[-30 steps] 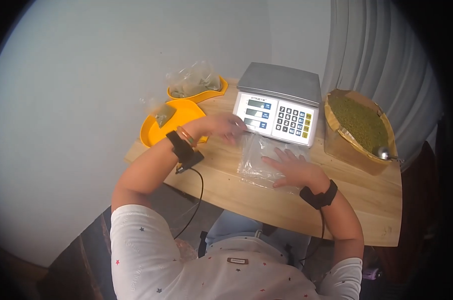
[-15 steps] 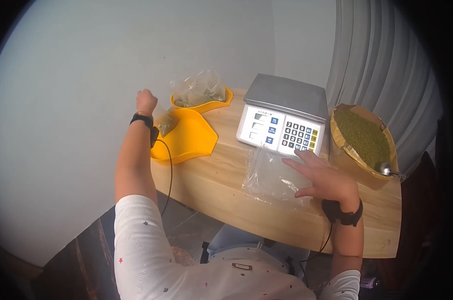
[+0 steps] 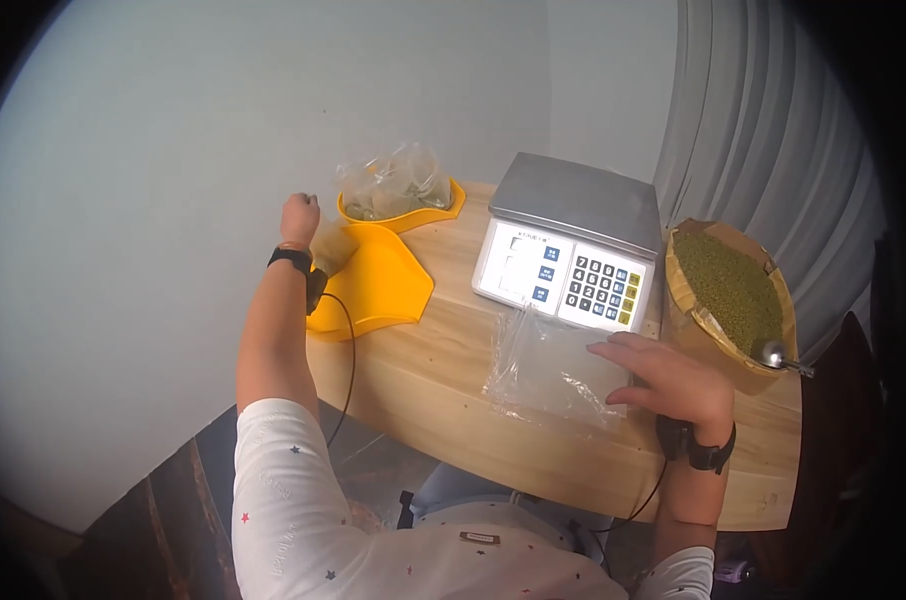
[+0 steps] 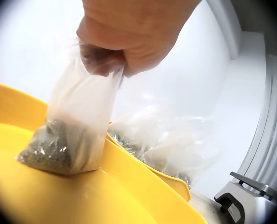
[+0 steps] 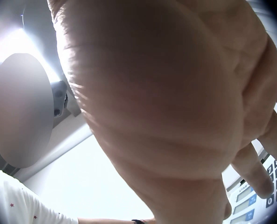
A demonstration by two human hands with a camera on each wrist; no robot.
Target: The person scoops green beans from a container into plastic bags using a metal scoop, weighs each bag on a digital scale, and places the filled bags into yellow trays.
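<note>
My left hand (image 3: 299,218) grips the gathered top of a clear plastic bag (image 4: 68,140), its fingers curled round the film. Small green grains fill the bottom of this bag, which stands in the nearer yellow scale pan (image 3: 391,285). My right hand (image 3: 673,378), fingers spread and fairly straight, is over the right edge of a stack of flat clear plastic bags (image 3: 548,372) on the table. In the right wrist view its palm fills most of the picture, with the scale's keypad (image 5: 276,184) beyond the fingers.
Behind the bags stands a digital scale (image 3: 573,205) with a grey platform. A paper-lined box of green grains (image 3: 723,275) with a metal scoop (image 3: 773,354) is at the right. Another yellow pan (image 3: 433,213) holds filled bags (image 3: 398,185) behind the nearer one.
My left hand has moved left from beside the scale to the bag in the yellow pan and taken hold of its top. My right hand has lifted and shifted right over the flat bags.
</note>
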